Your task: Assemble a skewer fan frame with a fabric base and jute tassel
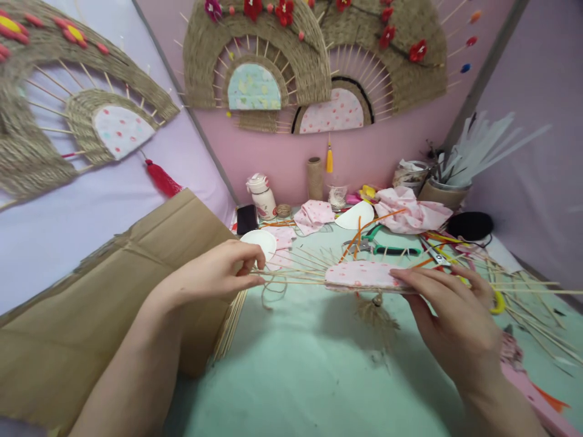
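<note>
A half-made fan is held up over the table, its half-round centre (359,275) covered in pink dotted cloth and thin sticks (296,277) spreading out from it. My right hand (455,315) grips the right end of this centre, thumb beneath and fingers on top. At the left, my left hand (218,270) is closed in a pinch at the ends of the sticks. A loose loop of twine (274,291) hangs just beside those fingertips; whether they also hold it, I cannot tell. Below the centre dangles a straw-coloured tassel (377,312).
Brown cardboard (136,291) leans on the left beside a bundle of sticks (230,325). Green-handled pliers (382,246), scissors (439,258), cloth scraps (410,209) and a bottle (262,195) lie or stand behind. Loose sticks (537,309) cover the right side. Finished fans (255,54) hang on the walls.
</note>
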Demonstrator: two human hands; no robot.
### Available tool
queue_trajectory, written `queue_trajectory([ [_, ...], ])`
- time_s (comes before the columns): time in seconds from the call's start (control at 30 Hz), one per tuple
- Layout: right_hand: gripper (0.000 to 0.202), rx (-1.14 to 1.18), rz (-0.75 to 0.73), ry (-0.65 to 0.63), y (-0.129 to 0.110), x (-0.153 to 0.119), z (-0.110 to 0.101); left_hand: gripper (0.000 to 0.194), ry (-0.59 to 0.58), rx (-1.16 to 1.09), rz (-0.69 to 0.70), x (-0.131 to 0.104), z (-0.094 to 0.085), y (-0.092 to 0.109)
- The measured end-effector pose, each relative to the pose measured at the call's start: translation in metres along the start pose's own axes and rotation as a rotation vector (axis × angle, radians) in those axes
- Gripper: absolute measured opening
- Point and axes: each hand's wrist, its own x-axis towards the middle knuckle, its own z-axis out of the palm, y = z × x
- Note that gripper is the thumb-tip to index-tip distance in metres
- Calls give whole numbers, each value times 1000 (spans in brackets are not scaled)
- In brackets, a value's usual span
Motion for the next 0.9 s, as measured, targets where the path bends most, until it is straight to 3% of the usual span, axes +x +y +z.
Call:
queue_trajectory([
  [0.1,18,-9,-1,1,3,0,-1,13,206,154,-80,-4,2,-14],
  [0.23,17,-14,25,8,3,1,-2,13,483,368,-152,-11,19,-26],
  [0.43,19,-89,34,14,-5,11,-28,18,744,-3,-231,-17,47,-27],
  [0.57,19,-148,-9,-27,-6,16,-65,18,828,-130,-215,-13,56,-26],
  [0.77,25,-327,-134,36,13,19,-118,12,849,-49,56,2,65,-12],
  [0.83,27,-333,-134,51,20,25,-126,12,888,-111,44,11,62,-4],
  [0.9,26,-298,-121,54,26,31,-129,13,892,-320,-5,20,54,6],
])
